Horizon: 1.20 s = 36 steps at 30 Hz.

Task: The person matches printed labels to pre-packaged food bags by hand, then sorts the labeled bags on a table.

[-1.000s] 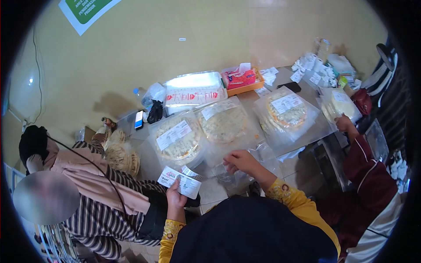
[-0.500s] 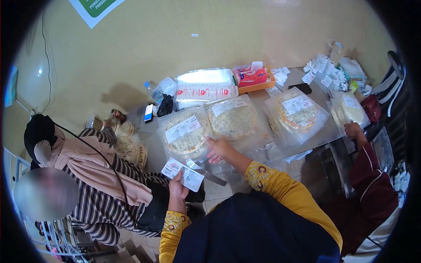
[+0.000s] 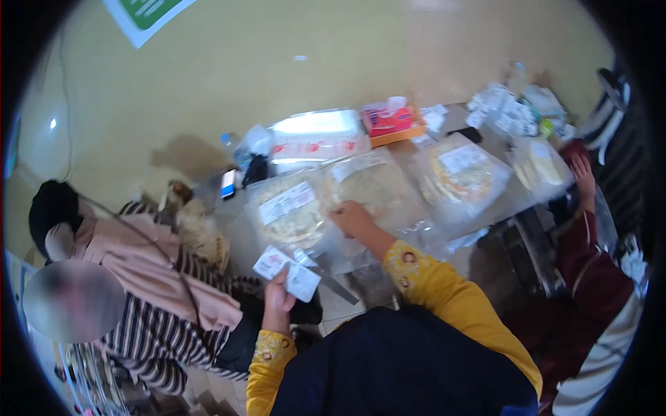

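My left hand (image 3: 277, 292) grips a stack of printed labels (image 3: 303, 282), held up in front of the table's near edge. My right hand (image 3: 352, 219) has its fingers curled on the near left edge of a clear plastic bag with a flat, cheese-topped pizza (image 3: 374, 186) in it. Just left of that hand lies another bagged pizza (image 3: 288, 225) with a white label (image 3: 286, 202) on top. The tips of my right fingers are partly hidden and slightly blurred.
More bagged pizzas (image 3: 458, 182) lie to the right. At the back are a printed package (image 3: 319, 142), a tissue pack (image 3: 387, 121), crumpled paper (image 3: 501, 109) and a phone (image 3: 228, 184). A striped-sleeved person (image 3: 149, 340) is at left; another person's hand (image 3: 583, 175) is at right.
My right hand has moved slightly up and right, its spread fingers curling onto the bag's edge. The right-hand person's hand has shifted off the bag's near edge. The view has shifted slightly.
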Motion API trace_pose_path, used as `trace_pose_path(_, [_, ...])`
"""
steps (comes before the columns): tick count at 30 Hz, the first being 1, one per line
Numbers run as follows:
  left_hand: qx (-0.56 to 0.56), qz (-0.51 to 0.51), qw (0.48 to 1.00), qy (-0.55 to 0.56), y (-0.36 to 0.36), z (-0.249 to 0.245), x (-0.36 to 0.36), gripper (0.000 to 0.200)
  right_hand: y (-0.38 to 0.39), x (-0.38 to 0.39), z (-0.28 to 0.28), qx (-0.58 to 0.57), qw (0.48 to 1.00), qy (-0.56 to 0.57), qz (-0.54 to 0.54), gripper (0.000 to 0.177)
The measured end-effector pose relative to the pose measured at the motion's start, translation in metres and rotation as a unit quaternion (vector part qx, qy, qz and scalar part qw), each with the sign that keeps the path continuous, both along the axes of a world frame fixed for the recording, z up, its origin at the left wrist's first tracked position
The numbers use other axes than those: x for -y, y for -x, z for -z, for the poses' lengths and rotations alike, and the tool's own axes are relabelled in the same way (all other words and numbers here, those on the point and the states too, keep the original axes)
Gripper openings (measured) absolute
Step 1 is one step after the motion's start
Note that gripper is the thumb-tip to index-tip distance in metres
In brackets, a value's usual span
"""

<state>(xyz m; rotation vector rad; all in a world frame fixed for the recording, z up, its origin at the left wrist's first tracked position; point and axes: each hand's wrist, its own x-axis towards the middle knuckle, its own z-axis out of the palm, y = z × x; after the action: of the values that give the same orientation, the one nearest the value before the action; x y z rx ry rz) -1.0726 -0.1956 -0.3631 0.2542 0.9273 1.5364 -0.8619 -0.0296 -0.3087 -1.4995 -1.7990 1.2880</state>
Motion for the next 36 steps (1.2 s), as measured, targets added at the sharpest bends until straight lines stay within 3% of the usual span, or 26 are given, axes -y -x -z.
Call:
trace_pose_path(4, [0.0,0.074,0.997,-0.02,0.001,-0.008,-0.002,0.037,0.003,-0.013,0.012,-0.095,0.989,0.109,0.003,0.048])
trace_pose_path(7, [-0.018,0.082,0.996,-0.026,0.007,-0.004,-0.006,0.036,0.024,-0.035,0.032,-0.079,0.975,0.205,-0.037,0.048])
trace_pose_path(10, [-0.013,0.076,0.997,-0.017,0.01,-0.007,-0.01,0.035,0.017,-0.033,0.008,-0.083,0.976,0.192,-0.057,0.046])
trace_pose_path(13, [-0.015,0.079,0.997,-0.017,0.011,-0.007,-0.013,0.034,0.018,-0.038,-0.01,-0.014,0.982,0.167,-0.086,0.038])
trace_pose_path(16, [-0.025,0.074,0.997,-0.008,0.013,-0.001,-0.008,0.032,0.022,-0.049,-0.025,-0.082,0.982,0.163,-0.051,0.028])
trace_pose_path(19, [-0.039,0.052,0.998,-0.004,0.008,-0.007,-0.007,0.031,0.029,-0.059,-0.039,-0.435,0.881,0.189,-0.004,0.023])
trace_pose_path(23, [-0.038,0.05,0.998,0.003,0.006,-0.009,-0.008,0.031,0.016,-0.061,-0.108,-0.55,0.816,0.174,0.052,0.022])
trace_pose_path(25, [-0.035,0.042,0.999,-0.002,0.003,-0.012,-0.007,0.032,-0.019,-0.062,-0.13,-0.571,0.811,0.125,0.027,0.021])
trace_pose_path(26, [-0.033,0.038,0.999,-0.005,0.001,-0.014,-0.007,0.033,-0.039,-0.086,-0.109,-0.489,0.858,-0.147,-0.052,0.02])
trace_pose_path(28, [-0.024,0.033,0.999,-0.009,-0.002,-0.016,-0.007,0.034,-0.1,-0.078,-0.133,-0.475,0.86,-0.183,-0.039,0.02])
trace_pose_path(29, [-0.019,0.032,0.999,-0.012,-0.003,-0.016,-0.008,0.035,-0.141,-0.046,-0.18,-0.552,0.831,0.052,0.055,0.02])
trace_pose_path(31, [-0.012,0.032,0.999,-0.018,-0.005,-0.017,-0.008,0.036,-0.21,-0.012,-0.208,-0.518,0.846,-0.035,0.123,0.02])
trace_pose_path(32, [-0.009,0.033,0.999,-0.021,-0.006,-0.016,-0.008,0.036,-0.25,-0.019,-0.202,-0.498,0.853,-0.011,0.156,0.019])
trace_pose_path(36, [0.007,0.034,0.999,-0.029,-0.004,-0.013,-0.009,0.043,-0.36,0.021,-0.214,-0.411,0.849,-0.123,0.308,0.01])
